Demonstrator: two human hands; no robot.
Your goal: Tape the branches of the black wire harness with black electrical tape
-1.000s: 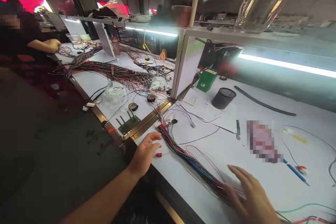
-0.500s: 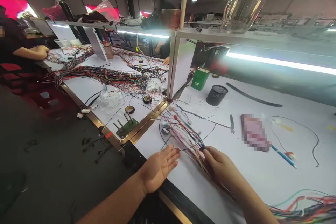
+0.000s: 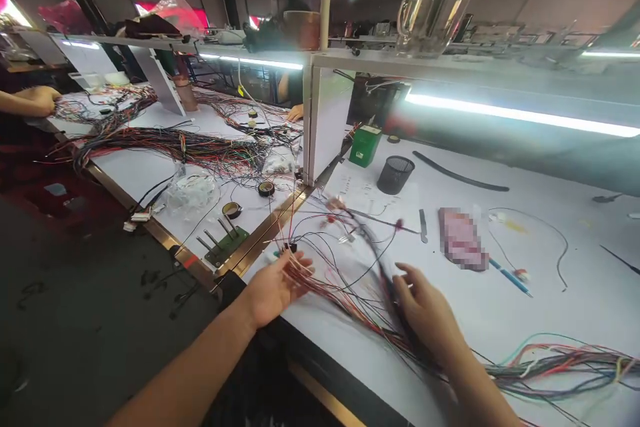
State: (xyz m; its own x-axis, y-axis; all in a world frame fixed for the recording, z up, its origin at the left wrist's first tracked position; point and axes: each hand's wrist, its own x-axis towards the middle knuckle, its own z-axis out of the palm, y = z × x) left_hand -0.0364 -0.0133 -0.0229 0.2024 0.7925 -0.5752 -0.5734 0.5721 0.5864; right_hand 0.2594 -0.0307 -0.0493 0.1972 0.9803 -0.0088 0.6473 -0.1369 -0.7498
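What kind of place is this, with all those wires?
Probably a workshop where wire harnesses get assembled. Long white workbenches carry bundles of thin coloured wires, a green board with upright metal pegs sits nearby, and another person's hand works wires alongside.

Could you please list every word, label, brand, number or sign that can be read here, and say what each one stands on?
None can be read.
White paper sheet: faint print, too small and blurred.
Green box: pale top label, too small.
Pink item: pixelated.
Wire harness under the left hand and right hand: no legible marking.
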